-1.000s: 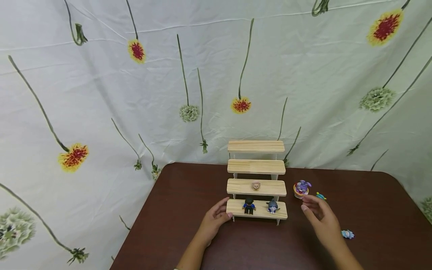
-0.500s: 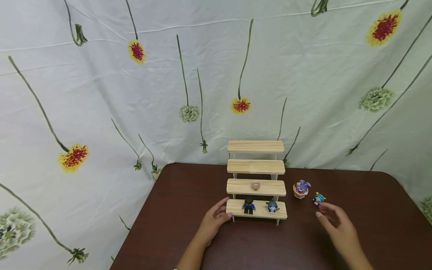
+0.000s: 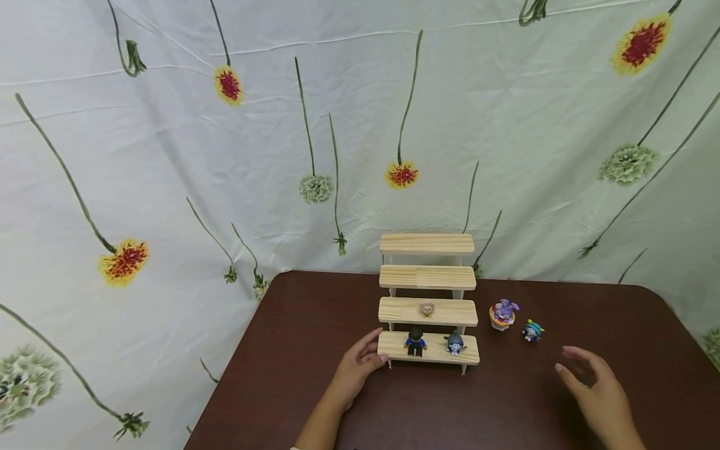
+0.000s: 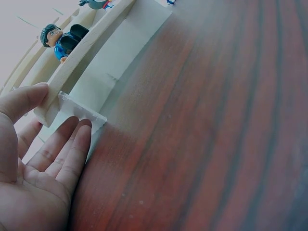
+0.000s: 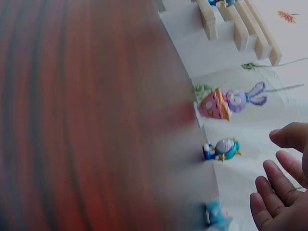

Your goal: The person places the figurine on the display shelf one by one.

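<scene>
A four-step wooden display stand [image 3: 427, 276] stands on the dark table. My left hand [image 3: 355, 369] holds the left end of its lowest step, the thumb at the front edge in the left wrist view. On that step sit a figure in blue and black [image 3: 415, 343] and a grey-capped figurine [image 3: 454, 343]. My right hand [image 3: 599, 394] hovers over the table to the right, fingers loosely spread, with nothing between them. Near it in the right wrist view are a teal-hatted figurine [image 5: 226, 149] and a light-blue figurine [image 5: 217, 214], the latter hidden by the hand in the head view.
A small head-shaped piece [image 3: 427, 309] rests on the second step. Right of the stand is a purple rabbit figurine in a cup [image 3: 503, 314]. A flower-printed white cloth [image 3: 360, 137] hangs behind the table [image 3: 315, 312].
My right hand has moved right, from beside the rabbit figurine past the teal-hatted one, uncovering it and covering the light-blue one. My left hand has stayed at the stand.
</scene>
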`<state>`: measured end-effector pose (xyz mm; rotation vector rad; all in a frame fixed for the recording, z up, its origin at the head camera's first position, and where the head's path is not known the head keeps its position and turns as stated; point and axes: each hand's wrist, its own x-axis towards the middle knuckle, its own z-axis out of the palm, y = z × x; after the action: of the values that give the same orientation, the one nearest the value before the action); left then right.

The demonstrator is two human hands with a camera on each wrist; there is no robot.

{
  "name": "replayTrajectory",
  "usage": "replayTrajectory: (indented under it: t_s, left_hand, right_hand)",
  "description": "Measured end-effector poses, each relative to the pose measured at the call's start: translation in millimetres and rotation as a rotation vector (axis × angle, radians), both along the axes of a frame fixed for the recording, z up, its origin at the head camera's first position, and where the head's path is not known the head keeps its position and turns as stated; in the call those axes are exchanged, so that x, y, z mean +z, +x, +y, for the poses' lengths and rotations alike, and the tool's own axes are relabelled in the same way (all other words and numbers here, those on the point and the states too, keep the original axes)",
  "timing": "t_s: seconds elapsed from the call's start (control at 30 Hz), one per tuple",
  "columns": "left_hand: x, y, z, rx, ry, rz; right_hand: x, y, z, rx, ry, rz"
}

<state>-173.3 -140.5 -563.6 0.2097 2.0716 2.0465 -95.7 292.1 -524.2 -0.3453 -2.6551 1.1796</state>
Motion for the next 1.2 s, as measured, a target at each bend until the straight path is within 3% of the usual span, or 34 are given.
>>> replayTrajectory:
  t_s: [0.3, 0.67, 1.0, 1.2]
  left_hand:
    - [2.2, 2.1, 0.4, 0.001, 0.000, 0.002]
    - [2.2, 2.4, 0.2, -0.003, -0.004, 0.001]
    - [2.7, 2.6, 0.3, -0.007, 0.001, 0.004]
    - [3.5, 2.2, 0.9, -0.010, 0.010, 0.004]
  right_hand:
    - [-1.1, -2.3, 15.7, -0.039, -0.102, -0.197]
    - [-10.7, -1.4, 36.5, 0.024, -0.124, -0.381]
    - [-14.2, -2.7, 42.9, 0.086, -0.088, -0.447]
    - [-16.4, -2.4, 44.7, 0.110, -0.059, -0.420]
